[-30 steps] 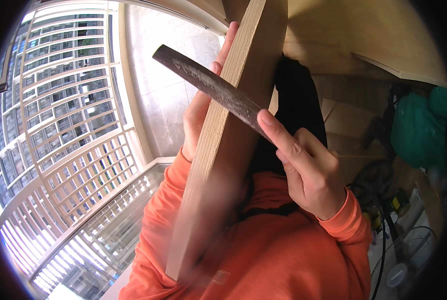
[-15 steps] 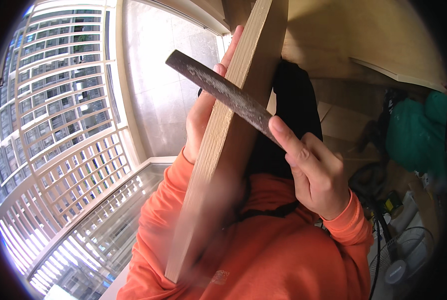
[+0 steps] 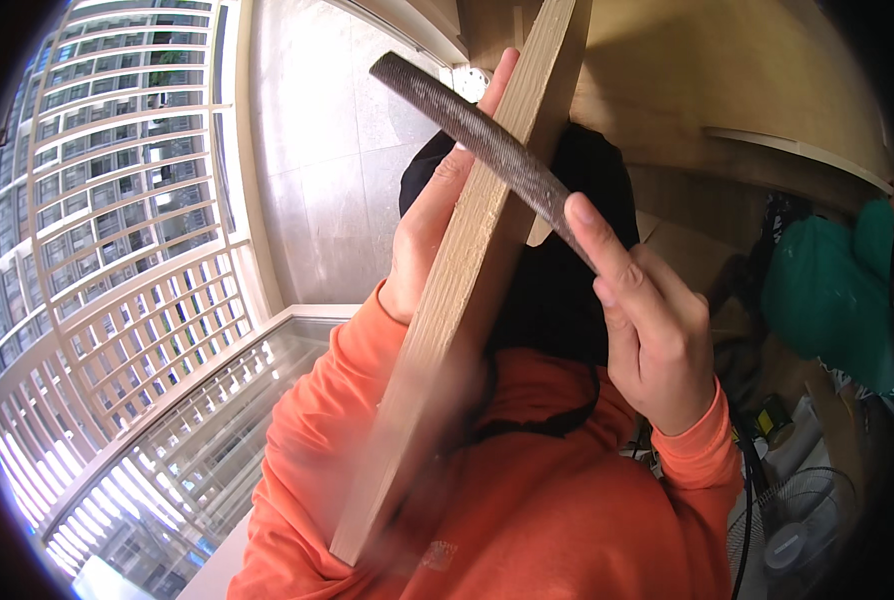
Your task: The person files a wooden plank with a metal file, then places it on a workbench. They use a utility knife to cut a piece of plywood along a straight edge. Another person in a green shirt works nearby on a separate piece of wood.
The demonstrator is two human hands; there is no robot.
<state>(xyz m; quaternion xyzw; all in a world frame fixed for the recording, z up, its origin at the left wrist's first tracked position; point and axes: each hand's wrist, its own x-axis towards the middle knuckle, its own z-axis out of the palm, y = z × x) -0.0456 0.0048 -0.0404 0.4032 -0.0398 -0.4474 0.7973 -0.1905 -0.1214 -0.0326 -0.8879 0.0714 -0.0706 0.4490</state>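
Observation:
A long pale wooden board (image 3: 429,309) stands on edge, slanting from against my orange sweatshirt up to the top of the view. My left hand (image 3: 425,222) is pressed along the board's left face and steadies it, one finger stretched up beside the edge; part of that hand is hidden behind the wood. In my right hand (image 3: 657,325) is a dark, coarse-toothed metal file (image 3: 470,128), my index finger lying along it. The file crosses the board's narrow upper edge at a slant, its far end sticking out to the left. Whatever handle it has is hidden in my grip.
On the left are a window with white bars (image 3: 132,200) and a glass-topped ledge. A wooden panel (image 3: 727,70) fills the upper right. Further down on the right are a green bag (image 3: 827,290), a fan (image 3: 792,540) and a dark cable.
The file and my right hand have shifted up and to the right across the board's edge. My left hand and the board's far end have moved slightly right.

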